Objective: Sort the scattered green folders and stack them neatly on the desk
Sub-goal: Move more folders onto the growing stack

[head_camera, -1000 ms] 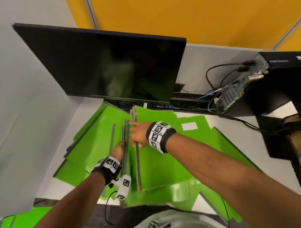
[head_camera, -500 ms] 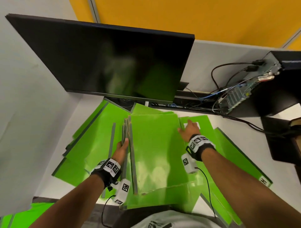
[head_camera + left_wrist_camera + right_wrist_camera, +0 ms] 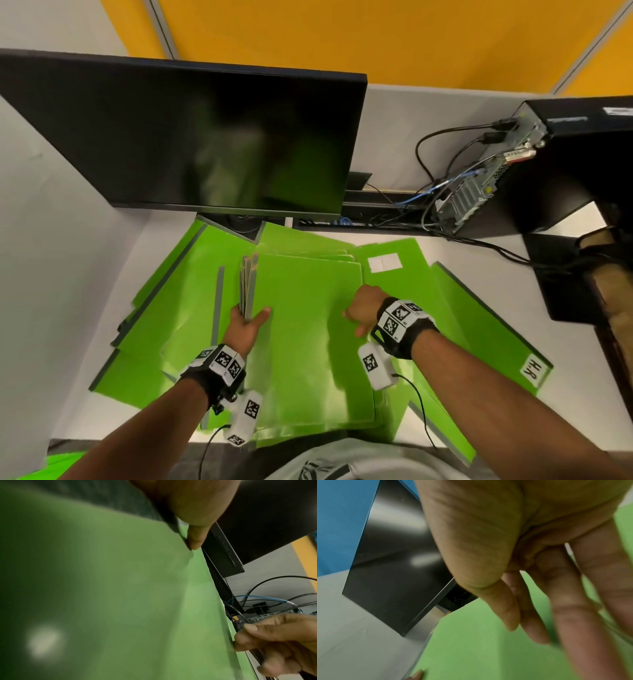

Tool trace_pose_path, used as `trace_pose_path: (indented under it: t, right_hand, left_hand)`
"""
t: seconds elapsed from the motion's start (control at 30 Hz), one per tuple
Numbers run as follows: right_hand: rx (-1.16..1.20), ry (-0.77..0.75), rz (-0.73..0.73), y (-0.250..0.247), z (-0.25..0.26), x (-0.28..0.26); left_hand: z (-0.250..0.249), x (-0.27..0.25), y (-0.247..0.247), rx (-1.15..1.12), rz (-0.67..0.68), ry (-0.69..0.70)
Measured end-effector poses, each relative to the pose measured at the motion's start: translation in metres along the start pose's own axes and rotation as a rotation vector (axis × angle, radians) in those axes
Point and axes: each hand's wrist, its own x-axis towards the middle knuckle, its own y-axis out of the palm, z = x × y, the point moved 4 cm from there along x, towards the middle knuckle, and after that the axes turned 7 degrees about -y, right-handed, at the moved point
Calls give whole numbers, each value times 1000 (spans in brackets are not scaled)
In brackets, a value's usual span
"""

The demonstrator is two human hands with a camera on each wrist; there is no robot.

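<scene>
Several green folders were spread across the white desk (image 3: 565, 404) in front of the black monitor (image 3: 191, 137), and one gathered bundle (image 3: 308, 342) lay on top of them at the centre, with its grey spines (image 3: 249, 284) turned to the left. At least three loose folders were fanned out to the left (image 3: 164, 308) and others to the right, among them a folder with a blank white label (image 3: 397, 274) and a folder marked "H.R" (image 3: 507, 342); these were not yet collected.

The step in hand was judged to be the squaring of the bundle. The spine edge was gripped by the left hand (image 3: 247, 325), its thumb laid flat on the top cover and its fingers curled beneath. The right hand (image 3: 363, 310) was held at the bundle's right edge; in the left wrist view its fingertips (image 3: 247, 635) were seen bent against that edge. Whether the edge was pinched or merely pushed could not be told.

For a clean result, the spines should be kept clamped on the left as a fixed reference while the free edges are pressed inward from the right until flush. Light pressure was judged sufficient, since the glossy covers would probably slide readily and could skew again. The desktop computer (image 3: 513, 164) and its cables (image 3: 442, 164) stood well apart at the rear right and need not be disturbed.
</scene>
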Motion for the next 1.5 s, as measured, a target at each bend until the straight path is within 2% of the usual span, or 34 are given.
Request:
trace_pose_path:
  t: [0.07,0.13,0.2,0.27,0.33,0.5,0.6,0.73,0.87,0.97,1.07,1.1,1.17,1.23,1.33,1.4,1.5]
  right_hand:
    - [-206,-16,0,-13,2,7]
    - [-291,-36,-127,-30,1,24]
    - [-189,-119,-159,-39,3,37]
    - [-118,-206,-99,-38,7,50]
    - [-160,-263,-33,-32,11,57]
    - [-83,-301,-150,-29,14,64]
    - [-205,-269,-90,-31,14,63]
    - [-244,-287,-86,-30,15,58]
    - [-30,-385,-185,-37,2,44]
    - [79,-313,-337,-56,-51,31]
    - [119,-107,-560,-76,-139,7]
    - [100,-19,-593,-80,-169,-3]
    - [41,172,-526,-77,-221,-22]
    - [-11,281,-360,-64,-256,-38]
    - [-47,277,-242,-36,-279,-52]
    - [-71,245,-279,-23,-281,-55]
    - [13,187,-347,-18,-274,-49]
  left_hand:
    - [0,1,0,-5,0,-3]
    - [0,1,1,-11,3,0]
    - [0,1,1,-20,9,-3]
    - [0,1,0,-38,10,-7]
    - [-2,0,0,-89,34,-1]
    - [-6,-2,-3,-143,136,84]
    - [-5,0,-1,-82,160,116]
    - [-1,6,1,-2,137,111]
    - [5,16,1,32,69,43]
    - [3,18,2,65,37,14]
    - [0,15,1,75,12,10]
    - [0,14,1,73,8,-3]
    - [0,16,-1,62,-4,-42]
    - [1,17,-5,47,-17,-80]
    - [2,13,-7,72,-21,-112]
    - [2,10,-4,107,-20,-101]
    - [-2,2,-1,144,-26,-69]
